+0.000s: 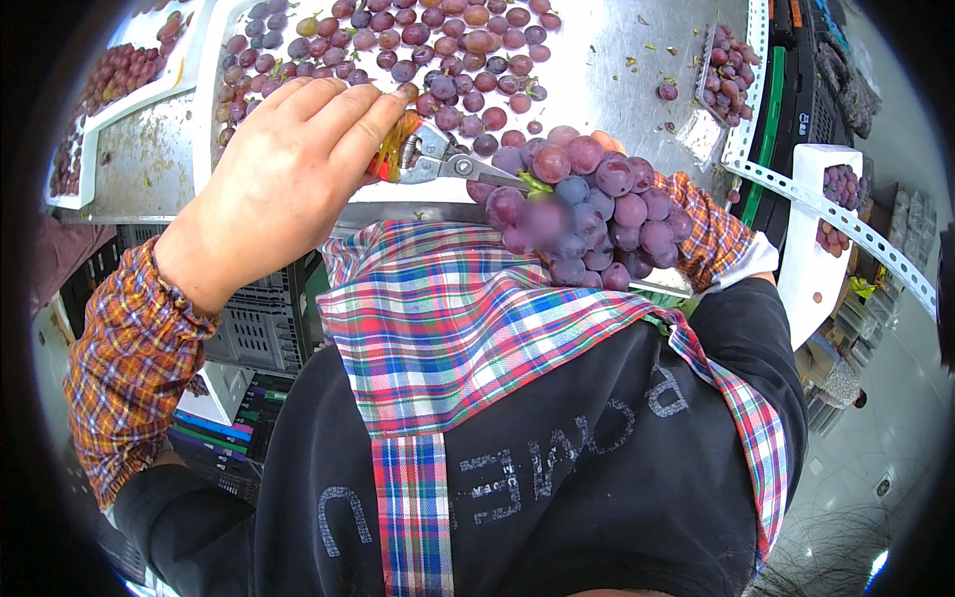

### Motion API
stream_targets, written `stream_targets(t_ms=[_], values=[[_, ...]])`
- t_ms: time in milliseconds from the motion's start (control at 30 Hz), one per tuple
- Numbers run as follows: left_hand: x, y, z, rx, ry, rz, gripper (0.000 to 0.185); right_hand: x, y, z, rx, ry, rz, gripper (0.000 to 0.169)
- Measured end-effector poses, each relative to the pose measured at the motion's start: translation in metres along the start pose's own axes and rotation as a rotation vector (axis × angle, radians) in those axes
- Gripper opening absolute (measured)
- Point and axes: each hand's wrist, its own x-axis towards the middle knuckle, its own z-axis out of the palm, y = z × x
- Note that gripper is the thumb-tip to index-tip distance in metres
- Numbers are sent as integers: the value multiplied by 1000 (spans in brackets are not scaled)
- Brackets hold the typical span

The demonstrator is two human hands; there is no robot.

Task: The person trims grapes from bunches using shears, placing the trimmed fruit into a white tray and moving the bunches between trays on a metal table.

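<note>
My left hand (287, 168) grips small pruning snips (429, 157) with red and yellow handles. Their narrow metal blades reach to a green stem (533, 183) on a large bunch of purple-red grapes (627, 209). Behind that bunch is my right hand (610, 142), holding it up; only its fingertips show past the fruit, and the rest is hidden. The bunch hangs over the near edge of a white tray (574, 60), in front of my plaid apron (485, 328). Many loose grapes (448, 60) lie spread in the tray.
A clear punnet of grapes (730, 74) stands at right on the metal table (649, 45), near a perforated white metal strip (835, 205). At left is another white tray (142, 104) with grapes. Black crates (254, 328) stand below the table. A white box (809, 276) is at far right.
</note>
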Motion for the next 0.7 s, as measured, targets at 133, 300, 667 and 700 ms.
stream_targets(t_ms=[133,300,667,700], values=[[4,-6,-10,51,-50,43,67,-15,-5,-25,17,-2,129,52],[27,-12,-50,356,-110,198,72,4,-30,9,195,316,433,41],[-19,-56,-52,427,-156,-113,80,-21,-75,-24,-191,827,630,62],[-31,-58,-42,324,-160,-159,81,-20,-73,-24,-65,736,595,63]])
